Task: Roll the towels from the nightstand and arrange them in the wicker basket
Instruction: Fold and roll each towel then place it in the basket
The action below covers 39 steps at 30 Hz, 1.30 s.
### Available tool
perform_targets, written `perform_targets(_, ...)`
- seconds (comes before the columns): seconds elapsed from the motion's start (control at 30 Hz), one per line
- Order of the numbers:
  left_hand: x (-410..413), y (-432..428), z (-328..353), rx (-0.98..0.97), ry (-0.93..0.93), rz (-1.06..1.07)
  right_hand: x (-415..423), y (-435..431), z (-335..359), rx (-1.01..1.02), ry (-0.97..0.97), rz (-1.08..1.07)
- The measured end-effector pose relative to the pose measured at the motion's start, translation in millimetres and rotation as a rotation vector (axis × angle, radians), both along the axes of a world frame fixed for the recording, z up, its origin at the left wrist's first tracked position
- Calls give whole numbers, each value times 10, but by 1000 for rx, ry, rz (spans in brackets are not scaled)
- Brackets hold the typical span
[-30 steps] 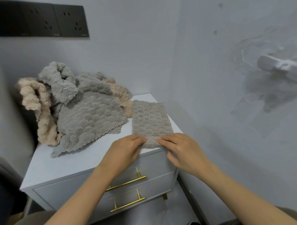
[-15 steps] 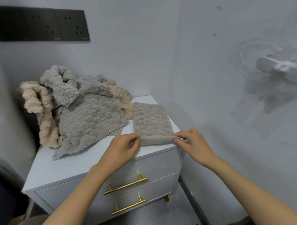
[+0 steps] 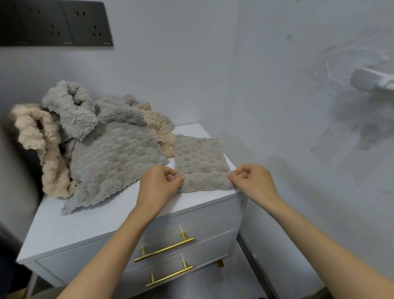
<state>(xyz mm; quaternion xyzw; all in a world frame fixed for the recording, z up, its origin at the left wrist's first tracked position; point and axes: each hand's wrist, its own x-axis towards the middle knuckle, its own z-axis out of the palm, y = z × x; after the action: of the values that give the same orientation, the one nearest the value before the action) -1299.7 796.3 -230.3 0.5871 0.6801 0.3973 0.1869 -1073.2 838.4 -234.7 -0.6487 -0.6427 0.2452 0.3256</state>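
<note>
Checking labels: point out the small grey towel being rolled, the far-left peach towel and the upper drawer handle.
small grey towel (image 3: 198,153), head view, its flat part
far-left peach towel (image 3: 30,129), head view, crumpled top
upper drawer handle (image 3: 164,250), head view, bar's middle

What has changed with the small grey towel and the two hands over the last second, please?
The left hand and right hand slid apart along the near edge of the small grey towel, from its middle to its two ends, which they now pinch. That edge has been turned over away from the person, starting a roll. The towel pile and nightstand stayed put.
</note>
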Motion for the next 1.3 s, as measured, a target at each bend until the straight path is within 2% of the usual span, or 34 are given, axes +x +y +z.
perform_targets(0.13, 44, -18, 2, 60, 51, 24, -45, -46, -16, 221, -212, 43)
perform_targets(0.27, 107, -48, -55, 234, 373, 74, -82, -47, -124, 648, -391, 149)
perform_targets(0.33, 169, -41, -78, 359, 500, -18, -111, -55, -194, 787, -435, 283)
perform_targets(0.43, 225, -28, -140, 476, 588, -143, -163, -111, -275, 871, -557, 447)
perform_targets(0.63, 203, -59, -233, 377, 648, -220, -153, -135, -335, 792, -538, 468)
perform_targets(0.77, 138, -122, -215, 274, 529, -214, -83, -172, -238, 667, -476, 436)
perform_targets(0.9, -2, -90, -183, 232, 449, -304, 59, -128, -168, 471, -475, 438)
perform_targets(1.1, -38, -42, -171, 185, 359, -291, 111, -128, -127, 387, -468, 451)
perform_targets(1.2, -17, -57, -133, 163, 298, -276, 118, -102, -140, 267, -361, 413)
perform_targets(1.3, -14, -76, -102, 133, 237, -231, 106, -93, -157, 165, -143, 361)
